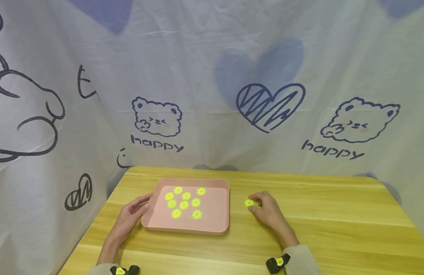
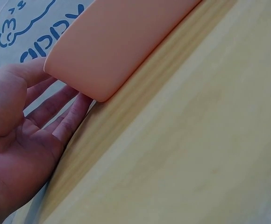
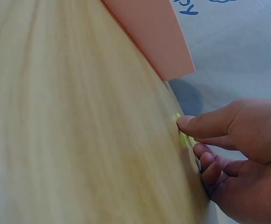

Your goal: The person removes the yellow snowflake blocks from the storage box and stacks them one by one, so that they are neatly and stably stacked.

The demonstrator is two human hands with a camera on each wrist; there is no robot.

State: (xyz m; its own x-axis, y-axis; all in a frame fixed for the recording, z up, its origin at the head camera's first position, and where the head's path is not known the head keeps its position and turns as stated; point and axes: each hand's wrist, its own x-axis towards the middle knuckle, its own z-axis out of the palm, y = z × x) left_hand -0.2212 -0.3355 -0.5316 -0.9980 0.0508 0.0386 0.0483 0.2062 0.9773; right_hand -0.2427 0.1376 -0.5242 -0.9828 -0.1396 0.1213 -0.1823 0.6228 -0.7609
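Observation:
A shallow pink tray (image 1: 214, 210) lies on the table, with several yellow flower-shaped discs (image 1: 183, 205) spread flat inside it. At the tray's left side is my left hand (image 1: 128, 217), its thumb and fairly straight fingers touching the outer wall. In the left wrist view the fingertips pass out of sight behind the tray's corner (image 2: 105, 56). To the right of the tray, my right hand (image 1: 269, 211) pinches one yellow flower-shaped disc (image 1: 249, 203) between thumb and index finger. The right wrist view shows this disc (image 3: 183, 138) nearly edge-on, close to the tabletop.
The light wooden table (image 1: 335, 221) extends well to the right of the tray and in front of it. A white cloth (image 1: 205, 149) printed with hearts and bears hangs behind the table's far edge and along the left. Each wrist wears a small black camera (image 1: 277, 263).

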